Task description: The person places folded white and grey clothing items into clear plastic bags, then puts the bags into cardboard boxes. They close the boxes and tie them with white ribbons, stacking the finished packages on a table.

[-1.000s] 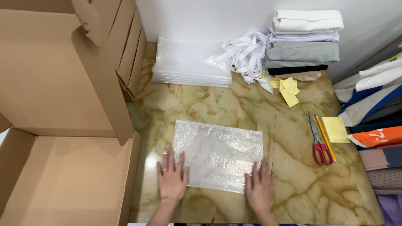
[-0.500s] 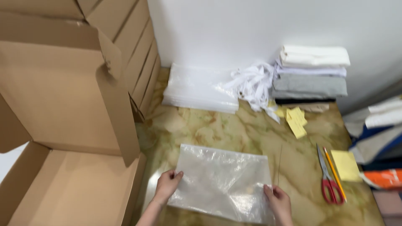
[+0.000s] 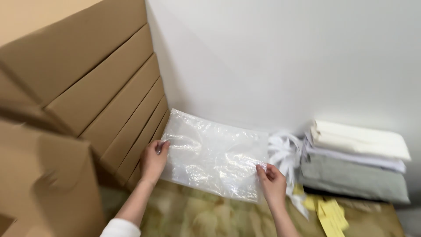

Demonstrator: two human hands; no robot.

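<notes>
A clear, crinkled plastic bag (image 3: 215, 160) is held up in the air in front of the white wall, above the marble tabletop (image 3: 193, 217). My left hand (image 3: 153, 160) pinches its left edge. My right hand (image 3: 272, 182) grips its lower right corner. The bag hangs flat between the two hands, tilted down to the right.
A stack of flat cardboard boxes (image 3: 92, 92) leans along the left, with an open box flap (image 3: 48, 180) nearer me. Folded white and grey cloths (image 3: 355, 166) are piled at the right by the wall. White straps (image 3: 285, 153) and yellow paper slips (image 3: 329, 213) lie beside them.
The bag lay flat on the table under both palms; both hands have since gripped its edges and lifted it up in front of the wall. The view has tilted upward.
</notes>
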